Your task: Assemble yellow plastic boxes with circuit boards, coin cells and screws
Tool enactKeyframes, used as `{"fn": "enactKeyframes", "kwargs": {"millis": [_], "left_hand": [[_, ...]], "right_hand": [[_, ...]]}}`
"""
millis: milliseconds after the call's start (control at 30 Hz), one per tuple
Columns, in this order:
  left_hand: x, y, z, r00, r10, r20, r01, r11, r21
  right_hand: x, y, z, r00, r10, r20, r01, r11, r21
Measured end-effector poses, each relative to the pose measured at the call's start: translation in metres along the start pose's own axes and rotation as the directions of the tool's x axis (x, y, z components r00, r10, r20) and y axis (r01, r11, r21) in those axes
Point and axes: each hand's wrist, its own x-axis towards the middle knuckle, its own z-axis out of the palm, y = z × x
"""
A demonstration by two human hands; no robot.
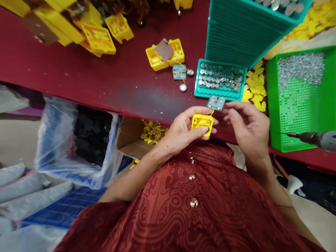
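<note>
My left hand [185,131] is closed around a small square yellow plastic case [202,122], its open inside facing up and the thumb pressed on a dark round part in its corner. Thin coloured wires run from the case to a small circuit board [216,102], which sits just beyond it at the near edge of the teal tray [197,91]. Beside the board's right edge is my right hand [248,126], its fingers curved and the thumb apart, with nothing visible in it. Whether a fingertip touches the board I cannot tell. Rows of round silver cells fill much of the tray.
An opened yellow case [179,49] with a wired board [179,71] lies farther back. A tall teal container [236,31] stands behind the tray. At right are yellow pieces [256,85], a green basket [274,105] of screws, and an electric screwdriver [321,140] pointing left.
</note>
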Motion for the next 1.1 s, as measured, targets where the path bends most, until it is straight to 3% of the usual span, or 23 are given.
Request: {"fn": "enactKeyframes", "kwargs": {"millis": [67, 167, 267, 400, 500, 600, 667, 767, 900, 1100], "left_hand": [[-0.002, 0.004, 0.000, 0.999, -0.003, 0.044, 0.003, 1.000, 0.008], [-0.002, 0.005, 0.000, 0.997, 0.011, 0.076, -0.014, 0.999, 0.038], [-0.001, 0.004, -0.003, 0.996, 0.012, 0.086, -0.018, 0.998, 0.068], [0.004, 0.000, -0.003, 0.999, -0.035, 0.009, 0.035, 0.999, 0.024], [0.012, -0.005, -0.001, 0.998, -0.033, -0.054, 0.033, 0.999, -0.010], [0.019, -0.011, -0.002, 0.996, 0.055, -0.073, -0.058, 0.997, -0.045], [0.020, -0.013, -0.006, 0.989, 0.108, -0.100, -0.117, 0.989, -0.085], [0.015, -0.010, -0.018, 0.988, 0.114, -0.101, -0.133, 0.969, -0.209], [0.001, 0.001, -0.032, 0.998, 0.062, -0.021, -0.065, 0.931, -0.359], [-0.008, 0.011, -0.025, 0.997, 0.028, -0.074, -0.050, 0.945, -0.323]], "right_hand": [[0.013, 0.004, -0.003, 0.982, 0.108, 0.155, -0.133, 0.978, 0.159], [0.032, 0.005, -0.006, 0.907, 0.199, 0.371, -0.320, 0.898, 0.301], [0.043, -0.001, -0.006, 0.887, 0.218, 0.406, -0.357, 0.883, 0.305], [0.047, -0.023, -0.001, 0.951, 0.135, 0.279, -0.181, 0.973, 0.146], [0.047, -0.044, 0.010, 0.978, -0.080, 0.192, 0.095, 0.993, -0.068], [0.045, -0.059, 0.023, 0.920, -0.352, 0.173, 0.379, 0.910, -0.169], [0.042, -0.064, 0.029, 0.872, -0.450, 0.191, 0.480, 0.861, -0.165], [0.033, -0.065, 0.034, 0.827, -0.514, 0.228, 0.547, 0.830, -0.109], [0.018, -0.058, 0.035, 0.760, -0.589, 0.275, 0.630, 0.771, -0.090], [0.011, -0.050, 0.030, 0.649, -0.681, 0.339, 0.742, 0.664, -0.088]]}}
